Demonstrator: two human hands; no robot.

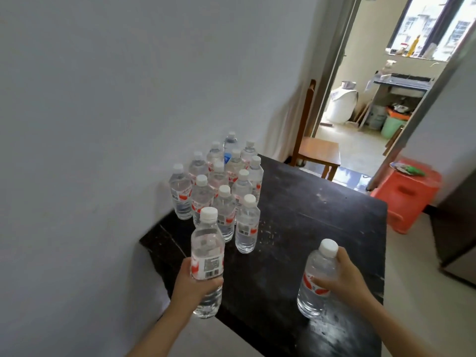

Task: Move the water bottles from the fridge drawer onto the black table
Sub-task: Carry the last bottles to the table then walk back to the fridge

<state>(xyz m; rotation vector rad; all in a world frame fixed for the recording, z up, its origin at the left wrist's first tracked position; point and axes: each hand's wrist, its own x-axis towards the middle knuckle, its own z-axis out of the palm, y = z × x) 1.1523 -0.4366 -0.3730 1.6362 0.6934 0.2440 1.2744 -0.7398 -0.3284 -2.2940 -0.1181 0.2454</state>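
Standing against the wall: black table (309, 215), scuffed top, near edge cut off by the frame bottom. Cluster of bottles (224, 186) on its far left corner, a dozen or so, upright, packed tight, white caps, clear water inside; the back ones overlap, so exact count unclear. One at the back has a blue label. Left hand (192, 284) wrapped around the lower half of a full bottle (207, 256), upright, at the table's left edge; base looks off the surface, hard to confirm. Right hand (342, 276) closed around a second bottle (318, 276), tilted slightly. Label text unreadable. Fridge drawer not visible.
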